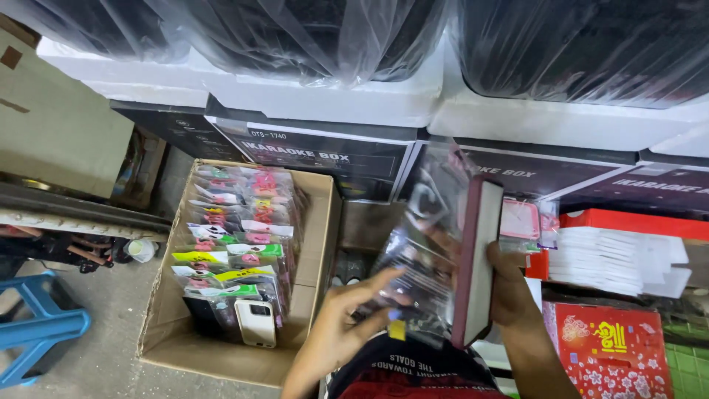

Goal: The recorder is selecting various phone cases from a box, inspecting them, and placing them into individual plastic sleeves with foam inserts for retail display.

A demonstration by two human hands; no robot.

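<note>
Material: clear glossy plastic sleeve (425, 244), crinkly, reflective, blurred; contents unclear.
Case: dark red phone case (478, 258), stiff slab, seen edge-on, upright.
Right hand: right hand (509, 292) wraps the case's lower right edge, fingers clamped on the case, thumb on the near side.
Left hand: left hand (347, 318) just left of the sleeve, fingers apart and stretched out, tips touching its lower part; not pinching anything that I can tell.
Where: case and sleeve are up in the air between both hands, above the person's dark printed shirt (421, 373), sleeve against the case's left face.
Handling: judged light; case rigid, safe to take by its long edges. Sleeve is thin, floppy and slippery, best pinched at the open edge or a corner.
Left of fingers: open cardboard box (317, 244) on the floor, filled with rows of packaged cases (236, 236); a white case (255, 323) at its near end.
Further left: blue stool (40, 325).
Right of fingers: red patterned box (613, 355), white stack (598, 258).
Beyond: dark printed cartons (325, 155) under white foam.
</note>
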